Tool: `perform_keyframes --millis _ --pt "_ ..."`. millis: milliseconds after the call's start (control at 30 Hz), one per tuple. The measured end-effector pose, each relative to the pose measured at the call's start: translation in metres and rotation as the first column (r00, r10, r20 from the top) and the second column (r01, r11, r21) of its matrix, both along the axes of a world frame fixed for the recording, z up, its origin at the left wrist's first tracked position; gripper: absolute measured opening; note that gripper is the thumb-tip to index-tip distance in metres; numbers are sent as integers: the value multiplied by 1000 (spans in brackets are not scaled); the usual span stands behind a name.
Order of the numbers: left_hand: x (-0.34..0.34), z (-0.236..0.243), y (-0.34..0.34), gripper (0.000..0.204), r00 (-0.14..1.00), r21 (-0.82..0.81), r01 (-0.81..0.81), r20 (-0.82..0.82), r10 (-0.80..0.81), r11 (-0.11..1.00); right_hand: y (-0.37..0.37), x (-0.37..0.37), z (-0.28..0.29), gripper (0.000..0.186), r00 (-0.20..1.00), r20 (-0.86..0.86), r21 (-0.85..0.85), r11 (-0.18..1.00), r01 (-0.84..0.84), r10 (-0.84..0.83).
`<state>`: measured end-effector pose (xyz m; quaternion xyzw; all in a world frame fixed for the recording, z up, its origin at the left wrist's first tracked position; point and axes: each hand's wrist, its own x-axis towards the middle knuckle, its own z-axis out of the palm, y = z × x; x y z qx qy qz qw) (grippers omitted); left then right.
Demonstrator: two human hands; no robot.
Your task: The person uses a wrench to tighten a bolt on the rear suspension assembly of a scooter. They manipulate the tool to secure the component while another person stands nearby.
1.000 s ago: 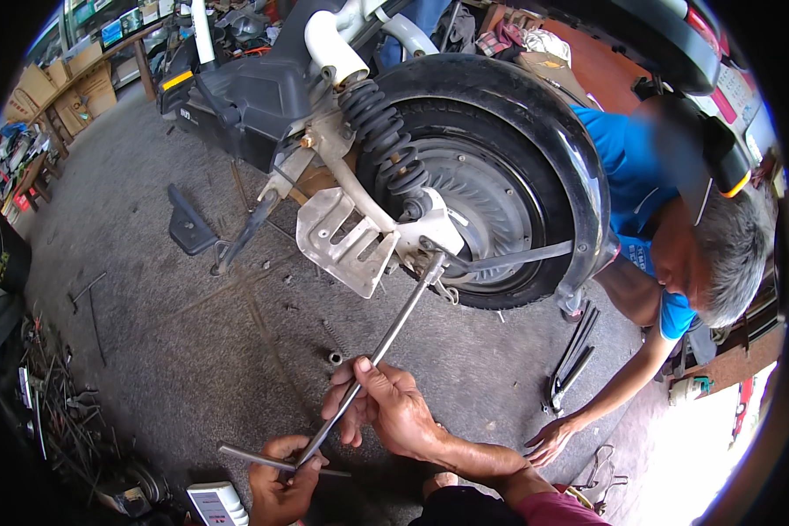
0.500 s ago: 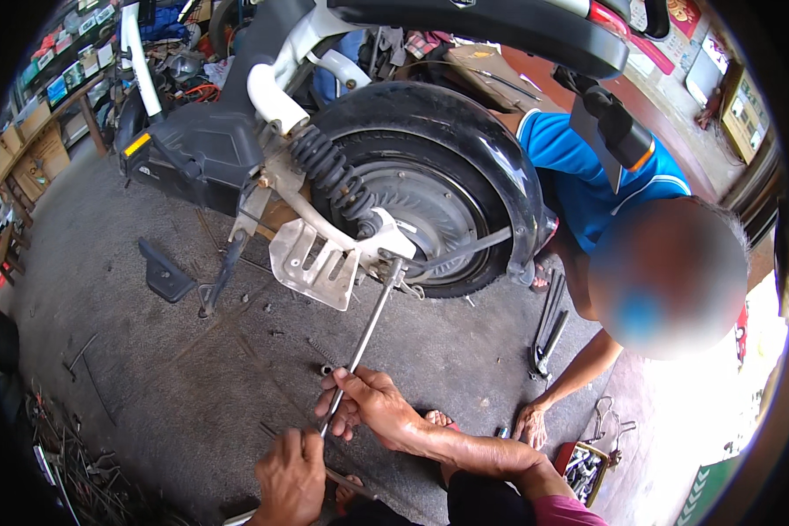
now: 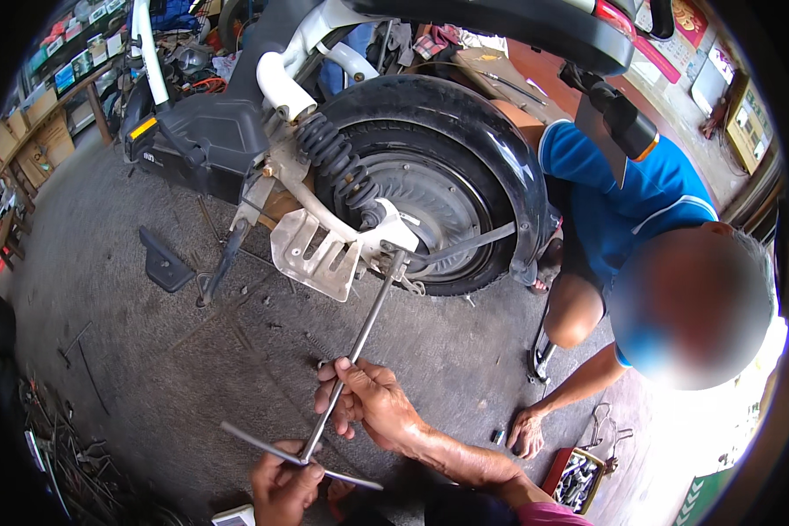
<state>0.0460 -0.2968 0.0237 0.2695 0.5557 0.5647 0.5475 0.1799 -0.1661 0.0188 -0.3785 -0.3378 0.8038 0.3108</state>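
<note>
Gripping the crossbar of a T-handle socket wrench (image 3: 370,317) at the lower centre of the frame with the closed fingers of the left hand (image 3: 285,485), right at the junction with the shaft. Pinching the shaft higher up between thumb and bent fingers of the right hand (image 3: 379,405). Slanting up to mid-frame with its head against the pale axle bracket (image 3: 394,235) of the rear hub-motor wheel (image 3: 430,197) of a scooter (image 3: 202,131); impossible to tell the exact fit. Toward upper centre, a black coil-over shock absorber (image 3: 324,153) and a black mudguard (image 3: 478,123); just left of the bracket, a slotted metal plate (image 3: 287,235). On the floor (image 3: 193,368) at left of centre, a black plastic panel (image 3: 164,263). At lower right, a co-worker's hand (image 3: 526,432) on the floor near an open red box (image 3: 552,469).
</note>
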Motion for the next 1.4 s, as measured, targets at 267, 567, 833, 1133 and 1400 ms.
perform_keyframes --millis 267,567,833,1133,1400 --pt "7 -12 -1 23 582 301 68 -787 207 951 3 2 -12 37 995 -103 -14 1000 -20 19" --pt "-4 -24 36 24 910 165 398 54 -411 903 3 10 -9 36 991 -131 -15 999 -29 26" --pt "-15 -10 44 18 186 38 601 -978 -94 798 1 4 -9 37 989 -145 -30 999 -12 7" --pt "-32 -42 -23 25 757 216 -247 -566 327 945 0 0 -2 38 989 -151 -27 1000 2 -6" --pt "18 -31 21 50 -10 113 -47 993 -114 992 5 8 -4 40 989 -146 -8 1000 15 -16"
